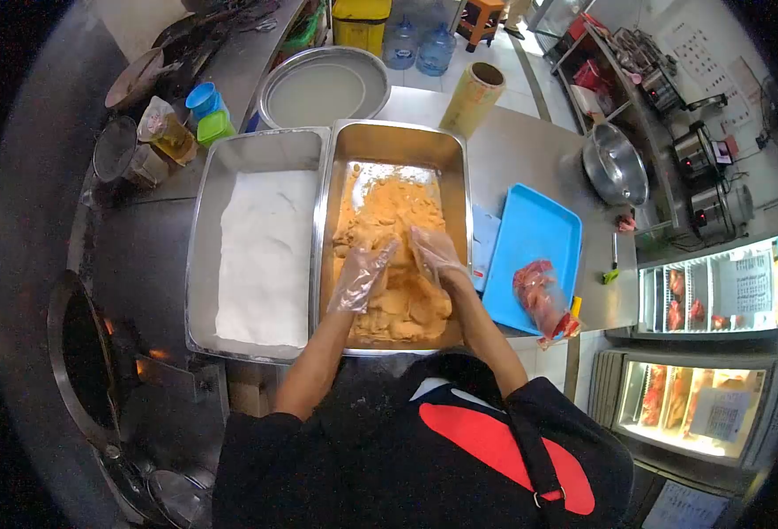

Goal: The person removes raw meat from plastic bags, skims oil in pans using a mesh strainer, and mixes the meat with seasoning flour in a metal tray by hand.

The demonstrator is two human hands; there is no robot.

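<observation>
In the head view, a deep steel pan (460, 176) holds a heap of orange, powdery or paste-coated pieces (411, 304); their exact kind is hard to tell. Both hands wear clear plastic gloves and reach into this heap. My left hand (367, 271) lies on its left side, fingers stretched inward and touching the orange mass. Opposite it, my right hand (435, 250) rests on the right side, fingers extended, palm turned toward the left one. Orange coating lies between the two hands, and some fingertips are partly hidden. Neither hand clearly grips a single piece.
A second steel pan (202, 264) of white powder (268, 256) adjoins on the left. To the right lie a blue tray (539, 225) and a plastic bag with red print (539, 291). Behind stand a round basin (323, 88) and a film roll (473, 99). A wok (85, 361) sits near flames.
</observation>
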